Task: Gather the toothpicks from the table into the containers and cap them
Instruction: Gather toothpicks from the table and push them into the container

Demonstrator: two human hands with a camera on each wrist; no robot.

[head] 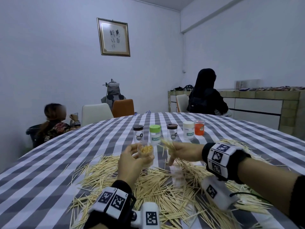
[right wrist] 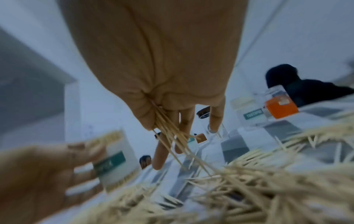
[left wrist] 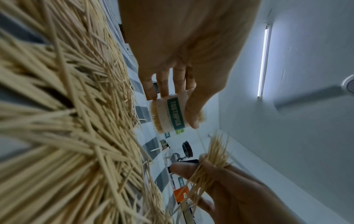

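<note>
I note the checked worktop (head: pixel 49 162) filling the lower frame, loose toothpicks (head: pixel 165 187) heaped lower centre. My left hand (head: pixel 132 161), centre frame, grips an open, filled container (head: pixel 146 154). My right hand (head: pixel 184 152), just right, pinches a toothpick bundle (head: pixel 167 144).

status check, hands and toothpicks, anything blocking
Left hand holds open container, nearly full. Right hand pinches toothpick bundle beside its mouth. Loose toothpicks cover table. Nothing blocking.
</note>
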